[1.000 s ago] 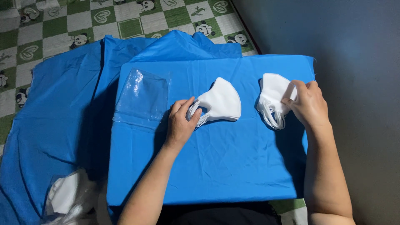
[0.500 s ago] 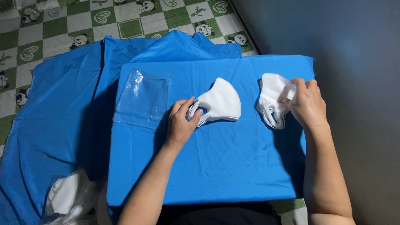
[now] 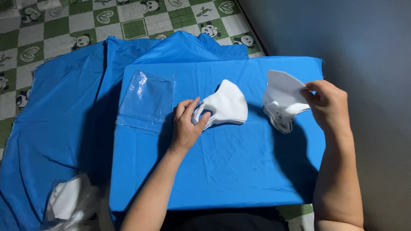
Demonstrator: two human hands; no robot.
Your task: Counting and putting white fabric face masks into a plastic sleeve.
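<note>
All places are given from the board (image 3: 222, 171), a flat surface covered with blue cloth. Off its near left corner, a white bundle (image 3: 68, 203) lies on the blue sheet (image 3: 55, 124) that is spread over the floor. On the left part of the board lies a clear plastic bag (image 3: 145, 100), flat and empty-looking. Just right of the bag, the left hand (image 3: 186, 124) rests on the board, and its fingers hold the ear loops of a white mask (image 3: 229, 105), which lies near the middle of the board. On the right part there is a small pile of masks (image 3: 276, 113). The right hand (image 3: 329, 105) pinches the top mask (image 3: 284, 87) of this pile at its right edge and holds it a little raised.
</note>
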